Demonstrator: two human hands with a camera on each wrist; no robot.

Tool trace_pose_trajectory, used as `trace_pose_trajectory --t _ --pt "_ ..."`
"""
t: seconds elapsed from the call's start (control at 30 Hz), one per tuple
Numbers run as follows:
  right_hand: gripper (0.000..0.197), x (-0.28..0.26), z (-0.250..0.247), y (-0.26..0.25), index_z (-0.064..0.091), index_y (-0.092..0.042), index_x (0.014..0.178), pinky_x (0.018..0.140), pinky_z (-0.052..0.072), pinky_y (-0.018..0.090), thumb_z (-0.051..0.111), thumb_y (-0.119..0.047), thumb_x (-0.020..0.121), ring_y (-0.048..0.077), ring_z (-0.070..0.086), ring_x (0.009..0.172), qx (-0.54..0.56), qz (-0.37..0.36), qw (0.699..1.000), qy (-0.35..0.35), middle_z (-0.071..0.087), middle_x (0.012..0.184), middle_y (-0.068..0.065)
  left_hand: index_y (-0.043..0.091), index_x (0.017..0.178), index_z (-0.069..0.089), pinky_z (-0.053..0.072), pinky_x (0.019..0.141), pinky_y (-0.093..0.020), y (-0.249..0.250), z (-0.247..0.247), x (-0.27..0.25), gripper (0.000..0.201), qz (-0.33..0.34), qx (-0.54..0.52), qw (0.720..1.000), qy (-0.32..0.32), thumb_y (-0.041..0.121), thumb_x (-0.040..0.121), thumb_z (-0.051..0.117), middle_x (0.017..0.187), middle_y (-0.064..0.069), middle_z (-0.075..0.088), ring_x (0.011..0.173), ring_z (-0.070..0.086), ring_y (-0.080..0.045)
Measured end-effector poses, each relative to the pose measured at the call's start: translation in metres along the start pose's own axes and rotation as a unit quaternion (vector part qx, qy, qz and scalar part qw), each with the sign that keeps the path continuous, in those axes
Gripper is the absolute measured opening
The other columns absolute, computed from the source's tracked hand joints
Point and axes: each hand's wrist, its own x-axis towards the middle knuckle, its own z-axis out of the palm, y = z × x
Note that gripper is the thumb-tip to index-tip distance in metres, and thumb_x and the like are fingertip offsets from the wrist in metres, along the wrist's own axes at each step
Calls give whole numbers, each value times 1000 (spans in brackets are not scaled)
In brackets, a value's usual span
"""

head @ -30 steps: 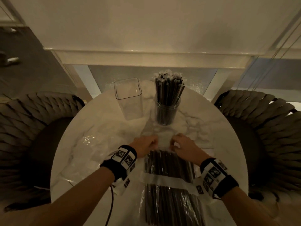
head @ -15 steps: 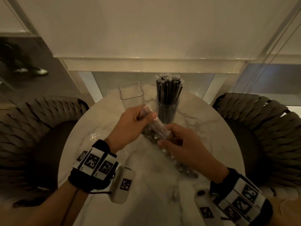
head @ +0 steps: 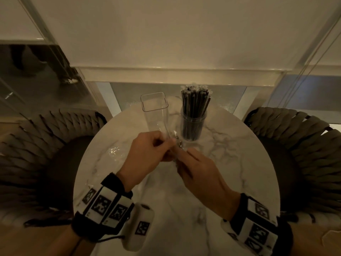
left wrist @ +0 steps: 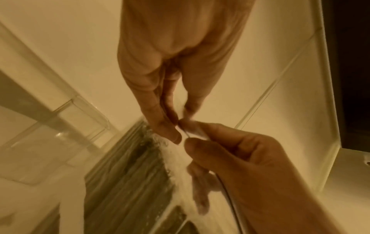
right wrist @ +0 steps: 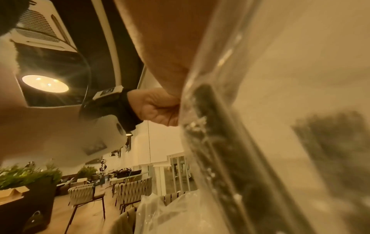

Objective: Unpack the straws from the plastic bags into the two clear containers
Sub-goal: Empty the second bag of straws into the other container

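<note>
Above the round marble table (head: 230, 172) I hold a clear plastic bag of dark straws (head: 176, 145). My left hand (head: 167, 145) pinches its top edge and my right hand (head: 182, 154) grips the plastic beside it, fingertips nearly touching. The left wrist view shows the left hand (left wrist: 178, 125) and right hand (left wrist: 192, 139) pinching the film over the bag (left wrist: 130, 174). The right wrist view shows the bag (right wrist: 216, 142) close up, with the left hand (right wrist: 160, 109) behind. The square clear container (head: 155, 111) stands empty. A round container (head: 192, 124) beside it holds several dark straws.
A crumpled empty plastic bag (head: 114, 150) lies on the table's left side. Woven chairs stand to the left (head: 46, 145) and the right (head: 304, 145) of the table. A low white ledge (head: 175, 74) runs behind the containers.
The bag lay flat on the near table with my hands at its far end. Both hands have lifted it toward the containers and drawn close together at its top.
</note>
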Motion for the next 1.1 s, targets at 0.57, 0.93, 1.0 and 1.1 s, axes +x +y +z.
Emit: trace_pose_trajectory --t 0.57,0.93,1.0,1.1 --pt "24 42 -11 0 64 -14 91 62 51 20 59 -37 89 3 63 67 306 253 917 28 65 73 -8 -4 90 70 58 66 -20 14 -4 3 16 42 -93 993 -57 7 86 60 77 -10 75 69 72 -16" --pt "28 47 -21 14 55 -5 69 49 38 9 57 -22 91 3 48 51 134 157 978 17 45 51 -9 -3 95 71 61 75 -34 19 4 1 21 21 -83 991 -103 3 91 52 85 -22 74 77 73 -31" --pt "26 47 -21 13 50 -10 64 48 41 13 55 -15 90 6 53 50 109 115 987 10 45 48 -8 5 83 73 60 67 -32 15 8 0 24 81 9 995 -49 4 92 51 72 -14 74 66 72 -22" --pt "27 49 -22 15 53 -2 64 48 47 30 52 -15 88 21 60 47 79 100 992 3 60 52 11 12 72 69 58 61 -32 9 12 -2 22 162 152 971 88 15 88 55 63 -3 69 60 66 -18"
